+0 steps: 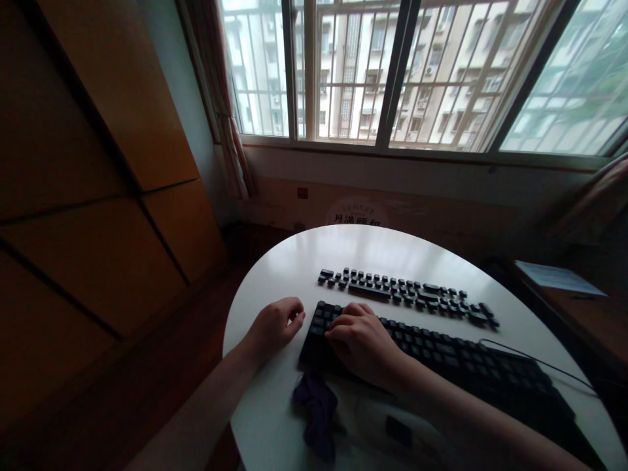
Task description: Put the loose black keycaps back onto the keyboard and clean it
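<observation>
A black keyboard (441, 356) lies across the round white table. Over its left end is my right hand (360, 333), fingers bent and pressed together at a keycap; the fingertips partly hide that key. My left hand (279, 324) rests on the tabletop just left of the keyboard, loosely curled with nothing visible in it. Beyond the keyboard, loose black keycaps (392, 288) are laid out in rows, a long spacebar keycap (369, 291) among them. A crumpled purple cloth (318, 415) lies in front of the keyboard's left end.
A thin black cable (544, 363) curves off the keyboard's right side. Near the front edge, a small dark piece (398, 430) lies on what looks like clear plastic. The table's (260, 275) curved edge is close to my left forearm. Wooden cabinets (98, 261) stand at left.
</observation>
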Action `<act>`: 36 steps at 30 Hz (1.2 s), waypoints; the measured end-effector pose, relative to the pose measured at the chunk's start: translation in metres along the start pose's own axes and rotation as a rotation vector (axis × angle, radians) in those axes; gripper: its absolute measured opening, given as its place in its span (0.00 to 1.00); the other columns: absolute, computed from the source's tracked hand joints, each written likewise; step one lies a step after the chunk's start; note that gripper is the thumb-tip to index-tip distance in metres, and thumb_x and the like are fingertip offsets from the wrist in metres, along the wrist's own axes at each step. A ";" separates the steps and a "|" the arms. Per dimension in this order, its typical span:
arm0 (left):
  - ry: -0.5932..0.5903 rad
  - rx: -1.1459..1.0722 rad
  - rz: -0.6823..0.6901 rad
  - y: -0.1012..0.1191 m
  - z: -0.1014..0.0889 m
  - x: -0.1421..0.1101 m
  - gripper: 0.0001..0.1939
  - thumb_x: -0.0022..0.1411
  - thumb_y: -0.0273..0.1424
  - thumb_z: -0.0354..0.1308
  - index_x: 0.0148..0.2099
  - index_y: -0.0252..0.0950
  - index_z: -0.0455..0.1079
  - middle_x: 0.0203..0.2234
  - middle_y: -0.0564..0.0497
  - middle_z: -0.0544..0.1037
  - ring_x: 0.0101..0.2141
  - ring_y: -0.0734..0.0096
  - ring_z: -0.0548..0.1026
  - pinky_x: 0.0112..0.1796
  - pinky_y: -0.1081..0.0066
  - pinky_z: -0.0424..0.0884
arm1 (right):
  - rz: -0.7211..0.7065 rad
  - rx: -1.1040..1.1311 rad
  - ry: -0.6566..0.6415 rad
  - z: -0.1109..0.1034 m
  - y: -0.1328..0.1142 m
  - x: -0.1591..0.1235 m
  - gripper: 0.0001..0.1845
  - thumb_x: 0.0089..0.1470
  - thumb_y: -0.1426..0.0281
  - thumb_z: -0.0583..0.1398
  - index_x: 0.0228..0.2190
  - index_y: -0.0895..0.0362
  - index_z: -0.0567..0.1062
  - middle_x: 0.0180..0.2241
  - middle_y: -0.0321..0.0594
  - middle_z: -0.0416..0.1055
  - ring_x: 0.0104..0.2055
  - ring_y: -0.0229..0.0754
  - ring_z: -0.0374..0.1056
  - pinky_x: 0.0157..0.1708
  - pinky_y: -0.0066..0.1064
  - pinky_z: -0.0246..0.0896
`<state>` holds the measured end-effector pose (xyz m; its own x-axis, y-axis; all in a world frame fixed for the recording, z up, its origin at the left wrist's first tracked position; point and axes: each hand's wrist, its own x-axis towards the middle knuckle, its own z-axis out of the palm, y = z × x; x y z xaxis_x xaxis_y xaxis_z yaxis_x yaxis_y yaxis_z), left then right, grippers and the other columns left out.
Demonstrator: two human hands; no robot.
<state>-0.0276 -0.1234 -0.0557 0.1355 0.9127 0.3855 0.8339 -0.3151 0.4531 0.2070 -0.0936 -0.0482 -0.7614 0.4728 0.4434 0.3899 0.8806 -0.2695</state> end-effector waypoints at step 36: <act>-0.131 -0.308 -0.205 -0.005 0.034 0.029 0.27 0.66 0.45 0.50 0.61 0.36 0.68 0.59 0.42 0.71 0.60 0.53 0.66 0.61 0.55 0.59 | 0.366 -0.018 0.019 -0.053 0.090 0.052 0.12 0.55 0.71 0.62 0.39 0.50 0.83 0.50 0.40 0.75 0.52 0.44 0.70 0.56 0.34 0.61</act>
<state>-0.0096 -0.0862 -0.0745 0.0671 0.9840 0.1650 0.6536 -0.1683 0.7379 0.2298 0.0121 -0.0037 -0.5602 0.7570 0.3363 0.6441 0.6534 -0.3978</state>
